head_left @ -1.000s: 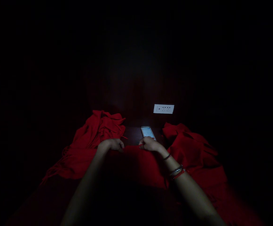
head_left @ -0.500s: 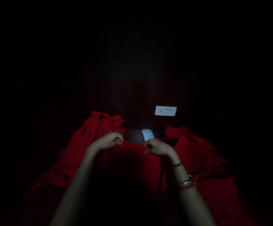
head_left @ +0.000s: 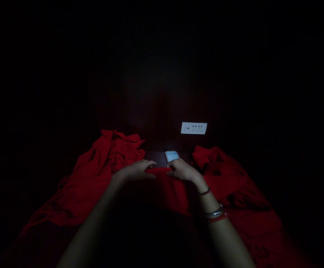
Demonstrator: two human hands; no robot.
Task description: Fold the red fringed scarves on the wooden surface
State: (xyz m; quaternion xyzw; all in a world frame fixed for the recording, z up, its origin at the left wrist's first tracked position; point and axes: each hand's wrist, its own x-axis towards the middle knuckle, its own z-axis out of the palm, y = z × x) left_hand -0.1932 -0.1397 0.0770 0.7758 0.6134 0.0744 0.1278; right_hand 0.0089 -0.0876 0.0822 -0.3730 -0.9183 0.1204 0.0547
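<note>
A red fringed scarf (head_left: 178,195) spreads across the surface in front of me, bunched into folds at the far left and far right. My left hand (head_left: 136,171) is over its far edge, with thumb and fingers apart and no cloth visibly gripped. On the right of that edge, my right hand (head_left: 184,171) has its thumb and fingertips closed about the cloth. Bracelets circle the right wrist and forearm. Just beyond the right hand lies a phone (head_left: 172,155) with a lit screen, its near end hidden by the fingers. Shadow hides the scarf's nearest part.
A white socket plate (head_left: 194,128) is on the dark wall behind the phone. Between the bunched folds, a strip of dark tabletop (head_left: 156,158) shows. Everything around is too dark to make out.
My left hand has loosened from the scarf's edge and shifted right, its fingers spreading. On the right, the cloth near my forearm lies flatter and wider. The view has tilted slightly.
</note>
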